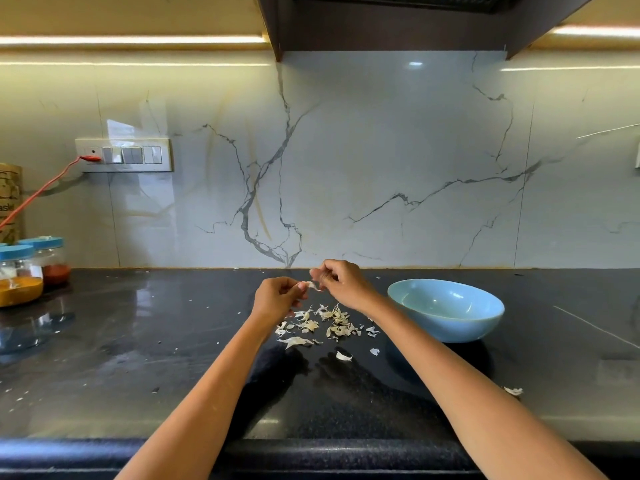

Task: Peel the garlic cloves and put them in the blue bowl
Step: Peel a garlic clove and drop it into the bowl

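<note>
Above the black counter, my left hand [278, 295] and my right hand [341, 280] meet over a small pale garlic clove [311, 285]. Both hands pinch it with curled fingers, and a strip of skin sticks out between them. Below the hands lies a heap of dry garlic peels [323, 325]. One loose garlic clove [343, 356] lies nearer to me on the counter. The blue bowl [446, 310] stands to the right of my right hand; I see nothing inside it from here.
Two spice jars with blue lids [24, 275] stand at the far left by the wall. An orange cable [41, 188] runs to the switch panel [124, 155]. A stray peel [513, 390] lies near the right front. The counter's front edge [311, 448] is close.
</note>
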